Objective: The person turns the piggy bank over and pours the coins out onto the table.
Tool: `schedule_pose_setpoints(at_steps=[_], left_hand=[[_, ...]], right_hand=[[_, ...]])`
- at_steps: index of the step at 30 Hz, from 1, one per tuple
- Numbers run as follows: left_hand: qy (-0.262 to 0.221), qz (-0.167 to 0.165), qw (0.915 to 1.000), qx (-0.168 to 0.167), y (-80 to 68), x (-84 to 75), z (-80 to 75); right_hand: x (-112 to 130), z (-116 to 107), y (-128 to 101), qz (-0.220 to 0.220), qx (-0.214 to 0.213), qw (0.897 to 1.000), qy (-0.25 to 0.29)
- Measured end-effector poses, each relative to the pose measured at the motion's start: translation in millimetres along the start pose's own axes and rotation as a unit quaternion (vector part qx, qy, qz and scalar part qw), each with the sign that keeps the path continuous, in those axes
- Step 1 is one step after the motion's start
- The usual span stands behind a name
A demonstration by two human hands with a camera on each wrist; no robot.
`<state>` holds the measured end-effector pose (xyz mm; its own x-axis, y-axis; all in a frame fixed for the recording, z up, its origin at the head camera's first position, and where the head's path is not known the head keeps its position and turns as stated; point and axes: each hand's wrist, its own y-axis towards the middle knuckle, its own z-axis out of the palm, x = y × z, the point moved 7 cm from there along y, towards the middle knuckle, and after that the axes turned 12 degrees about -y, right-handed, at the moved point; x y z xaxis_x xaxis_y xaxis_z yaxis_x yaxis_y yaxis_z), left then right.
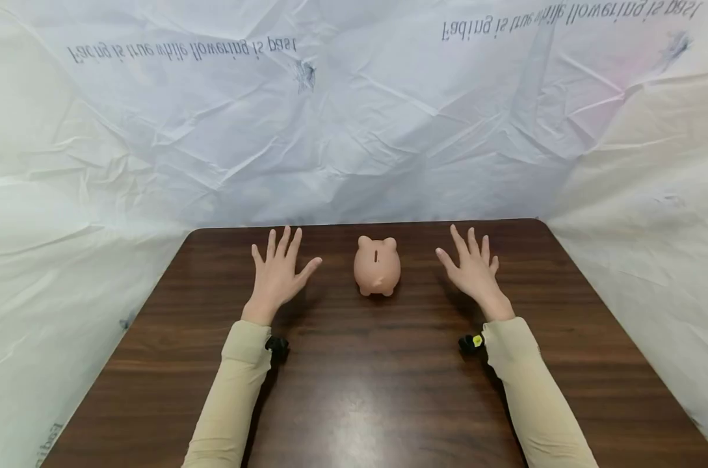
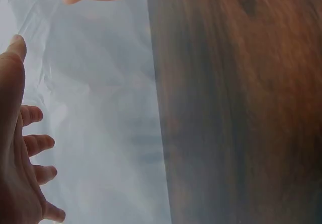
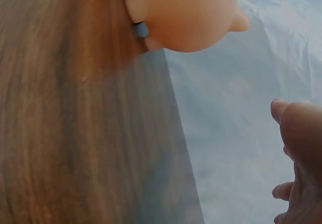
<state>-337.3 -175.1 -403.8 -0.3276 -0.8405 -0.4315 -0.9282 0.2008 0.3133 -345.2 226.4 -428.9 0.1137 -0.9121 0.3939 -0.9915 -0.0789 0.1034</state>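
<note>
Two hands hover over one tabletop, w/ a piggy bank between them. Biggest thing is the white backdrop sheet [image 1: 354, 130]: thin, crinkled plastic-looking film w/ printed grey text upside down, wrapping the far edge and both sides of the tabletop. Next the tabletop [image 1: 354, 390] – dark brown wood-grain laminate, smooth w/ a soft sheen, rounded far corners. Arms come in from the near edge in beige, snug knit sleeves [image 1: 236, 383], each w/ a small black cam unit at the wrist.

Left hand [image 1: 279, 273] is flat-ish, fingers straight & fanned wide, thumb out toward the pig, gripping nothing; in left wrist view its fingers [image 2: 35, 143] show spread against the white sheet. Right hand [image 1: 473, 266] mirrors it: fingers splayed, palm down, nothing held; right wrist view catches only thumb & fingertip edges.

Piggy bank [image 1: 377, 265] sits near the middle of the far edge, between both hands, apart from each, a bit nearer the left thumb. Matte peach-pink, rounded egg-like body, two small ears, coin slot on top, snout toward the near edge. Right wrist view shows its smooth round flank [image 3: 183, 12] w/ small blue-grey bits at the underside; blurry, can't tell what they are
</note>
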Motion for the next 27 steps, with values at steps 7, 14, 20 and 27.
schedule_pose_setpoints(at_steps=[7, 14, 20, 27], left_hand=[[-0.150, -0.008, 0.9884, 0.021, 2.3, -0.6, 1.9], [-0.320, -0.042, 0.9460, 0.025, 2.6, 1.5, 12.9], [-0.387, -0.061, 0.9185, 0.054, 3.2, -9.0, 29.6], [-0.426, -0.075, 0.8966, 0.094, 6.8, -21.6, 50.3]], right_hand=[[4.5, -14.4, 3.8, -0.027, -0.005, 0.996, 0.080], [13.7, -7.1, 5.6, -0.034, 0.040, 0.986, 0.156], [32.2, 8.4, 6.4, -0.055, 0.091, 0.975, 0.194], [53.6, 28.2, 7.5, -0.085, 0.128, 0.961, 0.229]])
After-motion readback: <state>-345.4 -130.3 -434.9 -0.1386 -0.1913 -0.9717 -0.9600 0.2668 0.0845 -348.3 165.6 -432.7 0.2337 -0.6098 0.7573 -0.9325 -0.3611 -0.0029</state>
